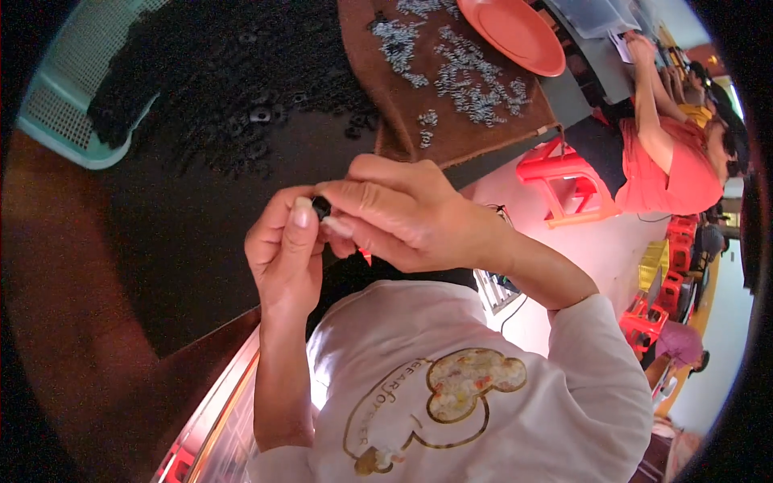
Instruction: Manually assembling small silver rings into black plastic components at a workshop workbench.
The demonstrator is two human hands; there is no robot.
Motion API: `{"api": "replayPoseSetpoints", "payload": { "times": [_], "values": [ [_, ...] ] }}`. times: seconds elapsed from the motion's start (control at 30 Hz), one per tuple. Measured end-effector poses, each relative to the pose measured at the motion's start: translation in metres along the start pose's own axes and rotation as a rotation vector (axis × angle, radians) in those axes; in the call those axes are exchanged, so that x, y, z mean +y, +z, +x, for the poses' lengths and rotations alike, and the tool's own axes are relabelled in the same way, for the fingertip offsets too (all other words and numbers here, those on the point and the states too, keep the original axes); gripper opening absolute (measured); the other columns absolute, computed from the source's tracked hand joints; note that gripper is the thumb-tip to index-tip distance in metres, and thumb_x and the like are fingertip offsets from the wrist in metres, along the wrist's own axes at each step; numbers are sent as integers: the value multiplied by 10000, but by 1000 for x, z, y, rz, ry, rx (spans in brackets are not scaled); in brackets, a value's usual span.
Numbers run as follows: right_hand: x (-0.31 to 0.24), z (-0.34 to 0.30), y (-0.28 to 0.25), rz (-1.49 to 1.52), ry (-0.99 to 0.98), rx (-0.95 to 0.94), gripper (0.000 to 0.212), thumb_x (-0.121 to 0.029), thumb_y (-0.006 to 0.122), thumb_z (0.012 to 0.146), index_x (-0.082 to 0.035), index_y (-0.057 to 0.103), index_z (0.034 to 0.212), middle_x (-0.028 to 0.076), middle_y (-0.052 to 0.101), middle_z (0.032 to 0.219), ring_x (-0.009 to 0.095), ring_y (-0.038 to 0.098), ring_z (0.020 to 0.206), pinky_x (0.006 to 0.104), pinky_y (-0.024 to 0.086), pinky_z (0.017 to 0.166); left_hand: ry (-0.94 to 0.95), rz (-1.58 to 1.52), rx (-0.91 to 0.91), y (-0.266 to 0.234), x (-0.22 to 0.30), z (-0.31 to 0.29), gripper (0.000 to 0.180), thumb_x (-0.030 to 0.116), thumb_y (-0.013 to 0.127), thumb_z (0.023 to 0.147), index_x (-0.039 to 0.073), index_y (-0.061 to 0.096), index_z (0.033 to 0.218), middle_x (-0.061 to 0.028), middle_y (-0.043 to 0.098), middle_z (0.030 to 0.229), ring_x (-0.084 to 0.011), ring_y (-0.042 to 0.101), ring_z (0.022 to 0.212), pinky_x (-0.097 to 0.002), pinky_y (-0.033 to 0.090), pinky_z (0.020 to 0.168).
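Observation:
Between my fingertips sits a small round black part [321, 208], held above the near edge of the dark work mat. My left hand [288, 241] pinches it from the left with thumb and fingers. From the right, my right hand [403, 211] closes on it with thumb and forefinger, so most of the part is hidden. Beyond the hands lies a wide heap of small black parts [233, 88], many of them ring-shaped. Small metal springs [475, 84] are scattered on a brown cloth [451, 141] to the right of the heap.
A mint-green plastic basket [52, 117] stands at the far left, against the heap. An orange-red oval dish [519, 36] lies behind the springs. Red plastic stools [572, 181] stand to the right, where a person in a red shirt [676, 161] sits. More people are farther back.

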State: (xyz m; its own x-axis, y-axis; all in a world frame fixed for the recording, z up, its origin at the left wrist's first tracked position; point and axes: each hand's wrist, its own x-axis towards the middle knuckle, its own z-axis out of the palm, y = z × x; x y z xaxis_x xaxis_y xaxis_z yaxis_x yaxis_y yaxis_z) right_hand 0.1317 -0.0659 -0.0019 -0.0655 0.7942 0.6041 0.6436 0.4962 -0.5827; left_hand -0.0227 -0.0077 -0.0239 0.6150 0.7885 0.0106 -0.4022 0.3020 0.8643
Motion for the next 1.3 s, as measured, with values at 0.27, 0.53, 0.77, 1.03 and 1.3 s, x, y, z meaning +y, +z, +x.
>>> {"api": "replayPoseSetpoints", "payload": {
  "times": [0.27, 0.53, 0.77, 1.03, 1.3],
  "values": [
    [-3, 0, -4, 168, 58, -26, 273, -29, 635, 827, 23, 561, 1085, 101, 550, 772, 235, 588, 596, 333, 459, 497, -21, 43, 18, 5, 3, -1, 298, 269, 502, 962, -9, 539, 861, -54, 578, 726, -100, 514, 577, -230, 422, 508],
    [9, 0, -31, 38, 58, 18, 187, -124, 624, 834, -22, 580, 985, 125, 548, 754, 304, 576, 671, 387, 479, 570, -42, 142, 27, 7, -2, -2, 327, 303, 521, 950, -21, 561, 943, -74, 607, 715, -104, 531, 579, -234, 421, 517],
    [53, -8, -136, -435, 499, -81, 242, -172, 623, 869, 17, 604, 1019, 109, 609, 868, 144, 583, 770, 269, 463, 686, 11, 215, -69, 4, -3, -2, 309, 295, 524, 949, -11, 569, 940, -79, 620, 704, -97, 523, 571, -231, 414, 518],
    [89, 4, -120, -695, 308, -416, 254, -223, 590, 855, -10, 557, 990, 160, 563, 880, 354, 564, 906, 437, 453, 749, 4, 246, -33, 6, -4, -3, 295, 287, 523, 949, -2, 572, 923, -68, 606, 684, -93, 505, 555, -227, 399, 514],
    [118, 21, -127, -562, 148, -217, 171, -185, 541, 857, -24, 589, 885, 209, 615, 806, 383, 610, 782, 471, 487, 703, -7, 236, -26, 8, -4, -1, 292, 283, 526, 946, -3, 571, 912, -74, 602, 690, -97, 499, 553, -228, 397, 513]
  ]
}}
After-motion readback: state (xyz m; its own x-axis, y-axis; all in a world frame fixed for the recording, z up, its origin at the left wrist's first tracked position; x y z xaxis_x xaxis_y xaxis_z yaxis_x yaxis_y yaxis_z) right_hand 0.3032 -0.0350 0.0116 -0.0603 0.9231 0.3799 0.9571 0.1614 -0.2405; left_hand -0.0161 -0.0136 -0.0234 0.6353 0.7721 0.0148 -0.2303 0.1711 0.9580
